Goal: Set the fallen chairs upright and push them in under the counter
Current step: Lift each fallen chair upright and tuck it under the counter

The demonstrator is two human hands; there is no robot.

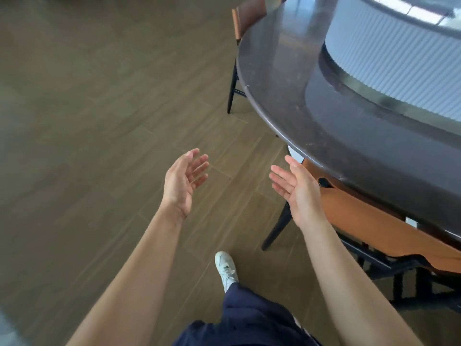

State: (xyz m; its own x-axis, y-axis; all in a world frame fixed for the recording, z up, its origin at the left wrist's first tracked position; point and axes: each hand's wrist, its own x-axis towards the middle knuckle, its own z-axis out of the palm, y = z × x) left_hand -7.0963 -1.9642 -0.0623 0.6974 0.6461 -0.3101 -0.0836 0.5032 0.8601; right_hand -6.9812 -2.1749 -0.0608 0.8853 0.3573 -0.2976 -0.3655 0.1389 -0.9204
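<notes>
Tan-leather, black-framed near chair [366, 216] stands tucked under the dark tabletop [287, 83], as does the far chair [245, 18]. Left hand [184, 181] and right hand [296, 191] hover spread, empty. The frame is probably rigid and fairly heavy; grasp the backrest's top edge.

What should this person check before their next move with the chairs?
1. Left hand free: ok, open and empty.
2. Right hand free: ok, open and empty.
3. Near chair upright, back at the counter edge: ok.
4. Far chair upright: ok; how far in, cannot tell.
5. Fallen chairs on the floor: none in view; beyond it, cannot tell.
</notes>
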